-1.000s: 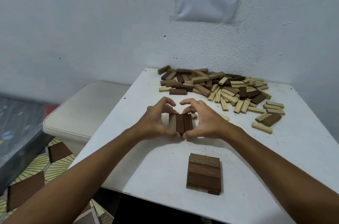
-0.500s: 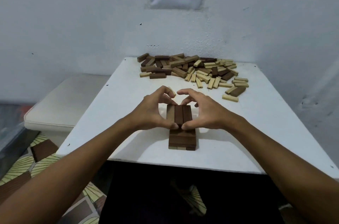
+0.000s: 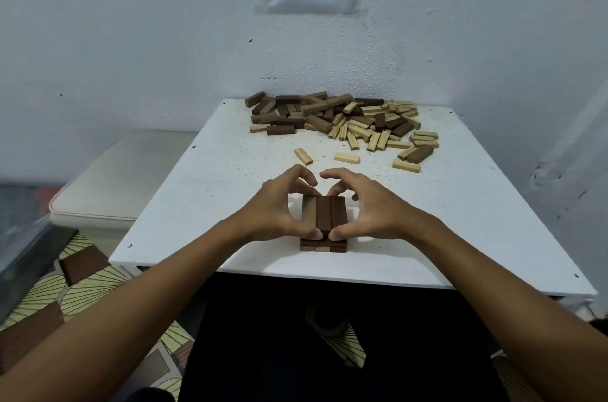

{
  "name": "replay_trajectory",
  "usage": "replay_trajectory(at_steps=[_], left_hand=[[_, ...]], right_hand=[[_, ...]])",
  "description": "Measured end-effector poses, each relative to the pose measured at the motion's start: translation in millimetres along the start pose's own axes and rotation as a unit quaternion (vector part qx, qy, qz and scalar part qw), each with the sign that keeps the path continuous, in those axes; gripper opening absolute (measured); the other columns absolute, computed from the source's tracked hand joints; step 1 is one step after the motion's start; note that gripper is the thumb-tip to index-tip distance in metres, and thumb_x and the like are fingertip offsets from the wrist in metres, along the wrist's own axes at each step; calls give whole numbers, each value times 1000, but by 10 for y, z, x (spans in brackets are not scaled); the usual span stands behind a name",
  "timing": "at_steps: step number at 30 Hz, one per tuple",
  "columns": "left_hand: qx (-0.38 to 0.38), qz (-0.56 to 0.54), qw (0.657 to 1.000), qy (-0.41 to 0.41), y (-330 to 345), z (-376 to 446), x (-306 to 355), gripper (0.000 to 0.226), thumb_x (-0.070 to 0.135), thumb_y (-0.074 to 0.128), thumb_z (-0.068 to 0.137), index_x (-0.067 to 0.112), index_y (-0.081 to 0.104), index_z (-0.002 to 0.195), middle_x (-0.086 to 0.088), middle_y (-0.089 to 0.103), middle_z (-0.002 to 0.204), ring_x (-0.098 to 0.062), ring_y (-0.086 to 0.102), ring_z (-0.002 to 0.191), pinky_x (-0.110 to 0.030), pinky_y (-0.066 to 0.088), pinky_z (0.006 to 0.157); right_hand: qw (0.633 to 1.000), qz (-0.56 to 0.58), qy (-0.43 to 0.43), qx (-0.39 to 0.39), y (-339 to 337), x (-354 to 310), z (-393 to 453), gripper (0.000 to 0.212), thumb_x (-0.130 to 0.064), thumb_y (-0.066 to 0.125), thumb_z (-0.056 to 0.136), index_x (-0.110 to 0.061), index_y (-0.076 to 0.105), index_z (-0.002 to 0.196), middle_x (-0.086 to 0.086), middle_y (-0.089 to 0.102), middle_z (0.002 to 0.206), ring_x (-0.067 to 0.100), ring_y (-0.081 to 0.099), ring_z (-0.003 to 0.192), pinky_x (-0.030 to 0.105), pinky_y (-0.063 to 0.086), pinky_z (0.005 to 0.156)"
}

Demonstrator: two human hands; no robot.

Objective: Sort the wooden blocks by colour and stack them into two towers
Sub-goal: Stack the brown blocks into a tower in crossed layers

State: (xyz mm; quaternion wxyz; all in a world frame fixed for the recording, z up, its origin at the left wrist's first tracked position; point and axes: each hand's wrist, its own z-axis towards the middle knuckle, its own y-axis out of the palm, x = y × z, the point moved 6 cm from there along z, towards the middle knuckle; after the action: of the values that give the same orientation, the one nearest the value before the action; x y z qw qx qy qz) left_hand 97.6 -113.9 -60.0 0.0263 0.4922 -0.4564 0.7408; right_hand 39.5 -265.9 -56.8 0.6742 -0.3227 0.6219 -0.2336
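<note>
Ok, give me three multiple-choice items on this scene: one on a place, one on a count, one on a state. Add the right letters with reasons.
1. Where does the loose pile of blocks lie on the table?
A. at the far side, by the wall
B. at the near edge
C. on the floor

2. How many blocks form the row between the hands?
A. one
B. three
C. six

3. What are the left hand and right hand doing?
A. resting flat, apart from the blocks
B. both holding the row, a grip on each side
C. only the right touches it

Answers: 1 A, the pile sits near the wall. 2 B, three long blocks lie side by side. 3 B, fingers and thumbs of both hands curl round the row, above the stack.
</note>
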Motion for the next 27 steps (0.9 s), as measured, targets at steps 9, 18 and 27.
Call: replay_trajectory(at_steps=[9,18,27], left_hand=[[-1,-10,1000,1,41,-44,34,68,38,87,50,32,46,105,8,65,111,8,54,110,-18,39,88],[-5,-16,1000,7,64,-67,58,69,42,87,49,31,47,105,13,62,109,7,54,110,-12,37,85],[-12,-19,1000,7,75,-73,44,69,50,81,48,31,48,106,17,60,110,9,53,110,-11,37,86]], right_hand=[[1000,-2,7,-3,32,44,-18,92,-29,87,66,-38,33,141,-7,55,118,12,44,116,28,39,92],[1000,-2,4,-4,48,60,-32,92,-28,87,67,-37,34,141,-9,54,115,11,42,115,26,36,91],[1000,-3,1,-3,67,82,-26,91,-30,87,67,-38,33,141,-5,53,120,14,42,117,33,41,96]])
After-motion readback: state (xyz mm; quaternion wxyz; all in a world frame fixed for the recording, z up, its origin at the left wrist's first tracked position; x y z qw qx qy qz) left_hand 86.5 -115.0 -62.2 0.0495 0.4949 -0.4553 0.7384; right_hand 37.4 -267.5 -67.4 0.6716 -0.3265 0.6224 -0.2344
